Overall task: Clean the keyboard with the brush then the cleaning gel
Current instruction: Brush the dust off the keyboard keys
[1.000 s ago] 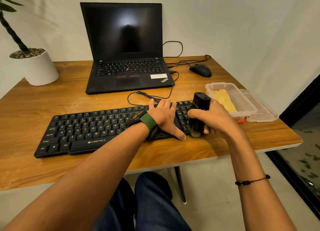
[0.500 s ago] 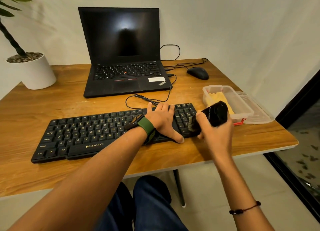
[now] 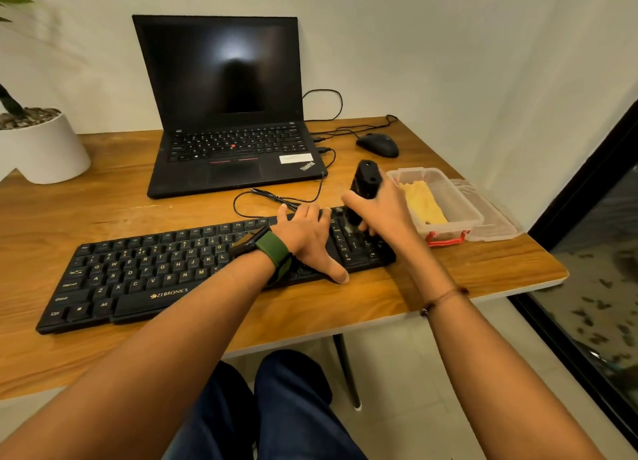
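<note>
I could not make out the brush's bristles: my right hand (image 3: 383, 211) covered the lower part of the brush (image 3: 363, 187), and only its black handle stood clear above my fingers, which were curled round it. The tip met the keys at the right end of the keyboard (image 3: 145, 273), in the number pad, though the contact itself was in shadow. My left hand (image 3: 309, 237) lay flat on the keys just beside it, fingers straight and spread, thumb reaching over the front edge onto the table (image 3: 103, 200); a green-strapped watch (image 3: 269, 247) hid some keys beneath the wrist. The plant pot (image 3: 41, 148) was cut off at the left edge. Behind the keyboard stood an open laptop (image 3: 224, 114) with a dark screen, a mouse (image 3: 378, 144) to its right, cables looping between. A clear tub (image 3: 448, 197) holding the yellow gel (image 3: 423, 202) sat just right of my right hand, its lid (image 3: 497, 218) beside it. The keyboard was black, long, lying slantwise near the table's front edge.
</note>
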